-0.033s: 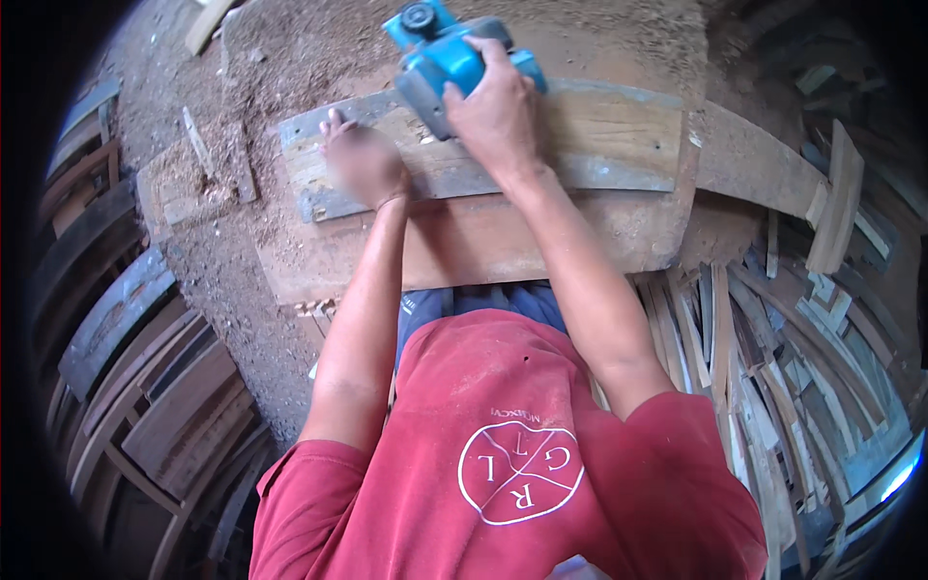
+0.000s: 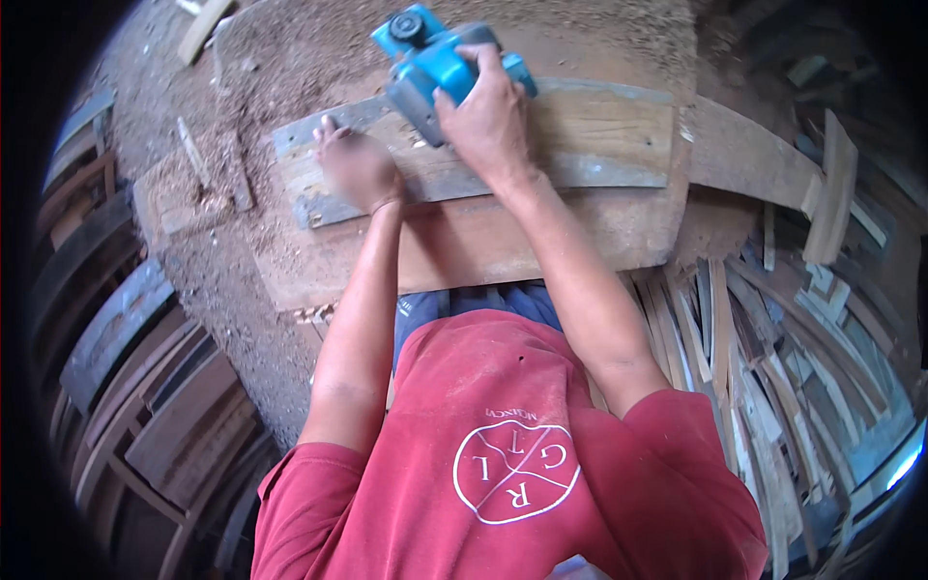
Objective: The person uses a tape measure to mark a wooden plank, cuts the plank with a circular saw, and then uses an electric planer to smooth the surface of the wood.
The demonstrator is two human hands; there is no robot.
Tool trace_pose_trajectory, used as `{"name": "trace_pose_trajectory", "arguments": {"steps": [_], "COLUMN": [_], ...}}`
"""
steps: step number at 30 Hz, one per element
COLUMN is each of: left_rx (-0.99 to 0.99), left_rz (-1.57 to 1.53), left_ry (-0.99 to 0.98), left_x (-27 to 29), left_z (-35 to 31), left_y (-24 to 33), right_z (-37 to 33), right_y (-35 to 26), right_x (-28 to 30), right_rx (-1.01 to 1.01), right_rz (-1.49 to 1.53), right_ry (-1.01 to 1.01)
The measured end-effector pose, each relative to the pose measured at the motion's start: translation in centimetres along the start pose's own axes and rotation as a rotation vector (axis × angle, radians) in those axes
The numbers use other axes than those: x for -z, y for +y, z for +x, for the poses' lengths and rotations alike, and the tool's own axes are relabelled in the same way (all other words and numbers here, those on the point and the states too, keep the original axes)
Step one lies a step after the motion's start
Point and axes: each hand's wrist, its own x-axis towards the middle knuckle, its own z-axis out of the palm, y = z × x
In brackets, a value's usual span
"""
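A weathered plank (image 2: 609,135) with bare, lighter wood along its middle lies on a broader brown board (image 2: 570,227). My right hand (image 2: 488,121) is closed round the grip of a blue electric planer (image 2: 440,72), which sits tilted over the plank's far edge. Its underside is hidden, so I cannot tell if the blade touches the wood. Toward the plank's left end my left hand (image 2: 358,169) rests on the surface, partly blurred, with its visible fingertips stretched out and nothing seen in it.
Stacked wooden pieces (image 2: 116,329) line the left side. Many narrow offcuts (image 2: 754,387) lie heaped at the lower right. A short slat (image 2: 833,193) leans across a long board (image 2: 749,155) at right. Wood shavings and dust cover the ground (image 2: 290,48).
The whole picture has shifted slightly to the left. Both hands and the planer keep nearly the same places on the plank.
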Motion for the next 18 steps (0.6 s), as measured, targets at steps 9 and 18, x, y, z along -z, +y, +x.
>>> {"name": "trace_pose_trajectory", "arguments": {"steps": [9, 18], "left_rx": [-0.109, -0.591], "left_rz": [0.12, 0.329], "left_ry": [-0.033, -0.437], "left_x": [0.1, -1.2], "left_z": [-0.4, -9.0], "left_y": [-0.1, 7.4], "right_z": [-13.7, -14.6], "right_y": [5.9, 17.9], "right_x": [17.7, 36.7], "right_rx": [-0.424, -0.355], "right_rz": [0.153, -0.31], "right_ry": [-0.285, -0.066]}}
